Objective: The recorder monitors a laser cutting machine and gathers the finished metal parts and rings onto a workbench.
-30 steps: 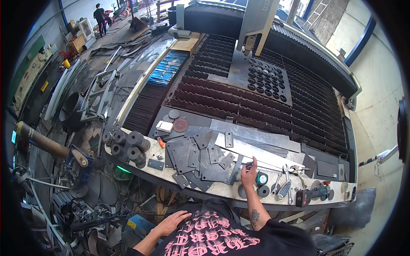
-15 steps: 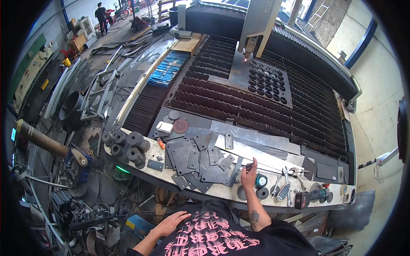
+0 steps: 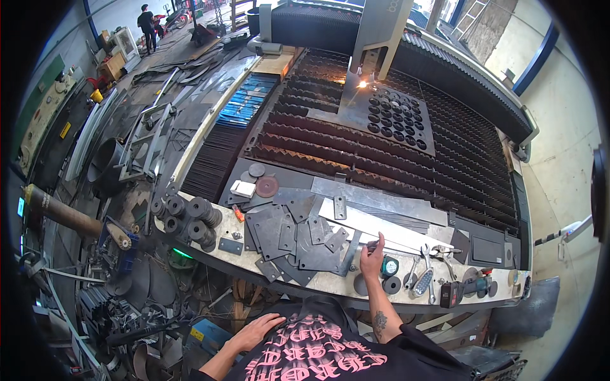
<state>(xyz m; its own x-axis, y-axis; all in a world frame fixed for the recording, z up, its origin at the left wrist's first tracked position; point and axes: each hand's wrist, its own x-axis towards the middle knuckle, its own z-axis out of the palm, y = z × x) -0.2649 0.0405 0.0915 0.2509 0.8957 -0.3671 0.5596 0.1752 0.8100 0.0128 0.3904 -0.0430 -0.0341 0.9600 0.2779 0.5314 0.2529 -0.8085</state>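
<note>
Our left hand (image 3: 264, 325) lies flat against our black shirt (image 3: 318, 346). Our right hand (image 3: 372, 261) points its index finger, the rest curled; we cannot tell if they grip anything. Just right, near the worktop's (image 3: 333, 287) front edge, sits a round teal-and-black object (image 3: 390, 267); dark plates (image 3: 319, 256) lie left.

I count two bare hands (image 3: 372, 259), one cordless tool (image 3: 469, 289), one reddish disc (image 3: 267, 186), one distant person (image 3: 147, 28), one yellow bucket (image 3: 96, 96).
</note>
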